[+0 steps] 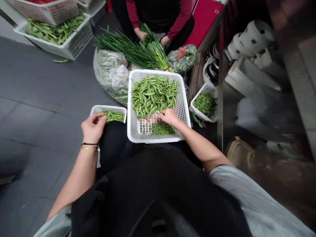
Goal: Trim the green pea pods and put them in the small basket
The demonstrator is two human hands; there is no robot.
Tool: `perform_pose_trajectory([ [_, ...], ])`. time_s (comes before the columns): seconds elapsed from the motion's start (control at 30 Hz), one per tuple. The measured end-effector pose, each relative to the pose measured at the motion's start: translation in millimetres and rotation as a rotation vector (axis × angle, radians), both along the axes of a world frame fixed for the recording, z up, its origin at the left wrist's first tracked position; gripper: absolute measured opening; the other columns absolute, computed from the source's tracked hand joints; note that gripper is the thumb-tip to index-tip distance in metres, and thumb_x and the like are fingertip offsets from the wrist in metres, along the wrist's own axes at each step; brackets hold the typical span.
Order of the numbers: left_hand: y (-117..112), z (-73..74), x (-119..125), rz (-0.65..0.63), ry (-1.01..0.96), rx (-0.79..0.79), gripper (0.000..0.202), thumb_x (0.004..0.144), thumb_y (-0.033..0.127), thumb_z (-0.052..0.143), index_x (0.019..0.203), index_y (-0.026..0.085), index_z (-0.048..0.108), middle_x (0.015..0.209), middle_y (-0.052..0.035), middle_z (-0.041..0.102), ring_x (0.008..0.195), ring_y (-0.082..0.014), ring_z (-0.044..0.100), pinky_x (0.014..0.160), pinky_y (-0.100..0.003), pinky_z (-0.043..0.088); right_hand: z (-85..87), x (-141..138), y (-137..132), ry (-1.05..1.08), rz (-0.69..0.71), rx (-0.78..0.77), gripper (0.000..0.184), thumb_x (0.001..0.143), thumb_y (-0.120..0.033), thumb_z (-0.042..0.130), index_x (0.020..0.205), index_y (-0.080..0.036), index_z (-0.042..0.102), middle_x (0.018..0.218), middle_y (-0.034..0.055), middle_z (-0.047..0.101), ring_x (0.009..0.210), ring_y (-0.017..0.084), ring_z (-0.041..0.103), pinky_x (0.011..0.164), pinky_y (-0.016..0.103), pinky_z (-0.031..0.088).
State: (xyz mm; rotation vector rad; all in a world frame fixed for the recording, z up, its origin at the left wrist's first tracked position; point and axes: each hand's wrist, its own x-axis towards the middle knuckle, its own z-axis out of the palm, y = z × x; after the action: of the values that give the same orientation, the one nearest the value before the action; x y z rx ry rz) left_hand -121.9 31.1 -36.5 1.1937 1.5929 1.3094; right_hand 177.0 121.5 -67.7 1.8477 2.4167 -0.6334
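A large white basket point(184, 110) rests on my lap with a heap of green pea pods point(153, 93) at its far side and a small pile of thin green trimmings point(161, 129) at its near side. My right hand point(169, 116) reaches into it, fingers curled at the edge of the pod heap. My left hand point(93, 127) hovers with bent fingers over the near rim of a small white basket point(98, 108) on the floor, which holds some pods point(114, 116). What either hand pinches is too small to see.
Across from me a person in red sleeves point(179, 23) handles long green stalks point(133, 49). Plastic bags point(112, 70) lie beside them. Another small basket of chopped greens point(204, 103) sits right. White baskets of pods point(55, 31) stand far left. A metal shelf with crockery point(247, 46) is on the right.
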Motion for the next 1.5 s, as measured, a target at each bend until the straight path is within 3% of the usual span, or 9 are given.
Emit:
perform_pose_trajectory([
  [0.13, -11, 13.6, 58, -0.283, 0.084, -0.125, 0.028, 0.072, 0.038, 0.070, 0.085, 0.013, 0.071, 0.067, -0.0030, 0.069, 0.054, -0.0121, 0.059, 0.054, -0.025, 0.052, 26.7, 9, -39, 0.190, 0.061, -0.044, 0.029, 0.084, -0.022, 0.045, 0.064, -0.013, 0.064, 0.062, 0.0031, 0.062, 0.059, 0.011, 0.050, 0.059, 0.022, 0.031],
  [0.27, -13, 7.5, 114, -0.396, -0.214, -0.301, 0.040, 0.063, 0.042, 0.076, 0.089, 0.012, 0.068, 0.060, -0.0023, 0.067, 0.047, -0.0124, 0.058, 0.044, -0.023, 0.049, 45.0, 3, -74, 0.340, 0.247, -0.071, 0.028, 0.086, -0.021, 0.047, 0.061, -0.015, 0.058, 0.056, -0.0014, 0.055, 0.053, 0.008, 0.044, 0.056, 0.020, 0.029],
  [0.47, -15, -4.0, 123, -0.336, -0.571, -0.424, 0.034, 0.057, 0.035, 0.082, 0.063, 0.012, 0.057, 0.048, -0.0011, 0.059, 0.037, -0.0077, 0.051, 0.038, -0.018, 0.043, 46.6, -2, -104, 0.342, 0.414, 0.213, 0.030, 0.094, -0.029, 0.038, 0.080, -0.014, 0.061, 0.077, 0.0075, 0.063, 0.067, 0.014, 0.054, 0.062, 0.024, 0.037],
  [0.6, -25, -0.4, 125, -0.427, -0.641, -0.411, 0.035, 0.061, 0.034, 0.081, 0.082, 0.012, 0.064, 0.046, 0.0039, 0.054, 0.034, -0.0073, 0.046, 0.033, -0.018, 0.039, 52.2, -1, -102, 0.674, 0.651, 0.020, 0.028, 0.095, -0.028, 0.038, 0.083, -0.017, 0.062, 0.080, 0.0047, 0.066, 0.072, 0.012, 0.059, 0.069, 0.023, 0.043],
  [0.77, -28, 2.7, 119, -0.553, -0.665, -0.391, 0.033, 0.065, 0.033, 0.077, 0.086, 0.013, 0.064, 0.053, -0.0004, 0.062, 0.034, -0.0084, 0.048, 0.032, -0.019, 0.038, 51.4, 23, -84, 0.943, 0.258, -0.305, 0.030, 0.093, -0.039, 0.042, 0.075, -0.017, 0.055, 0.054, -0.0054, 0.052, 0.046, 0.007, 0.051, 0.052, 0.019, 0.043],
  [0.93, -24, 1.5, 110, -0.609, -0.696, -0.467, 0.032, 0.064, 0.034, 0.078, 0.084, 0.013, 0.064, 0.054, -0.0025, 0.065, 0.032, -0.0089, 0.048, 0.030, -0.018, 0.036, 49.3, 52, -68, 0.765, -0.039, -0.061, 0.034, 0.092, -0.044, 0.039, 0.081, -0.016, 0.054, 0.064, 0.0001, 0.057, 0.054, 0.012, 0.056, 0.054, 0.024, 0.045],
  [1.07, -20, -0.9, 112, -0.650, -0.707, -0.528, 0.032, 0.063, 0.035, 0.078, 0.083, 0.014, 0.065, 0.054, -0.0026, 0.065, 0.031, -0.0086, 0.047, 0.029, -0.018, 0.036, 59.3, 34, -78, 0.438, 0.297, 0.224, 0.034, 0.090, -0.043, 0.049, 0.110, -0.016, 0.057, 0.107, 0.0125, 0.061, 0.090, 0.019, 0.059, 0.074, 0.030, 0.047],
  [1.3, -13, 24.1, 102, -0.894, -0.252, -0.397, 0.015, 0.063, 0.028, 0.078, 0.069, 0.016, 0.072, 0.062, -0.0075, 0.069, 0.052, -0.0154, 0.063, 0.051, -0.023, 0.050, 56.4, 13, -87, 0.553, 0.744, 0.028, 0.030, 0.095, -0.034, 0.043, 0.080, -0.018, 0.063, 0.074, 0.0023, 0.062, 0.069, 0.011, 0.057, 0.066, 0.022, 0.043],
  [1.5, -17, 34.3, 114, -0.595, -0.193, -0.126, 0.016, 0.070, 0.032, 0.073, 0.074, 0.017, 0.073, 0.066, -0.0048, 0.069, 0.061, -0.0153, 0.064, 0.063, -0.025, 0.051, 46.3, 5, -93, 1.011, 0.100, -0.183, 0.035, 0.092, -0.040, 0.044, 0.072, -0.016, 0.060, 0.061, -0.0012, 0.060, 0.054, 0.009, 0.057, 0.057, 0.021, 0.047],
])
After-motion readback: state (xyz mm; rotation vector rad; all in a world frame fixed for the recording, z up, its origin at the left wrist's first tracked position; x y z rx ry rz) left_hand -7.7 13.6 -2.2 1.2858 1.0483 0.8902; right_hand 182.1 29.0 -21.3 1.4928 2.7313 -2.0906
